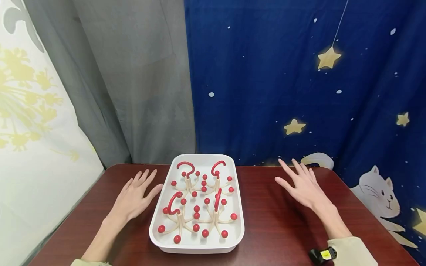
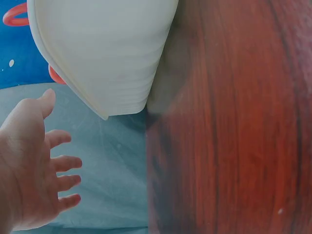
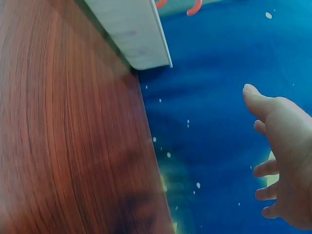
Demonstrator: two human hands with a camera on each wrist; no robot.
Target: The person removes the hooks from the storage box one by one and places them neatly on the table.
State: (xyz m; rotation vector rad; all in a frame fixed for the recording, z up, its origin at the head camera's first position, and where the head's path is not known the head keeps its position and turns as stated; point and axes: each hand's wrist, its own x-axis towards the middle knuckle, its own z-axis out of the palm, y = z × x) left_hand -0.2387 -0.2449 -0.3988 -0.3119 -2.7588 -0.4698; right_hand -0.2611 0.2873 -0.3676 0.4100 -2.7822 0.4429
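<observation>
Both hands hold nothing. To the left of a white tray [image 1: 197,249], my left hand [image 1: 132,197] hovers palm down over the table with fingers spread, its thumb nearest the tray's side. In the left wrist view that hand [image 2: 29,161] shows loosely extended fingers beside the tray's outer wall [image 2: 107,53]. My right hand [image 1: 304,187] is raised farther off, right of the tray, fingers spread. Inside the tray stand several scalp-massager-like pieces [image 1: 180,220], with beige splayed legs, red ball tips and red hooked handles [image 1: 170,205].
The dark red wooden table [image 1: 266,221] has a rounded far edge. Close behind it hang a grey curtain [image 1: 149,92] and a blue starry curtain [image 1: 249,92]. A white patterned cloth [image 1: 40,166] hangs at left. A black wrist device [image 1: 319,256] sits at the right sleeve.
</observation>
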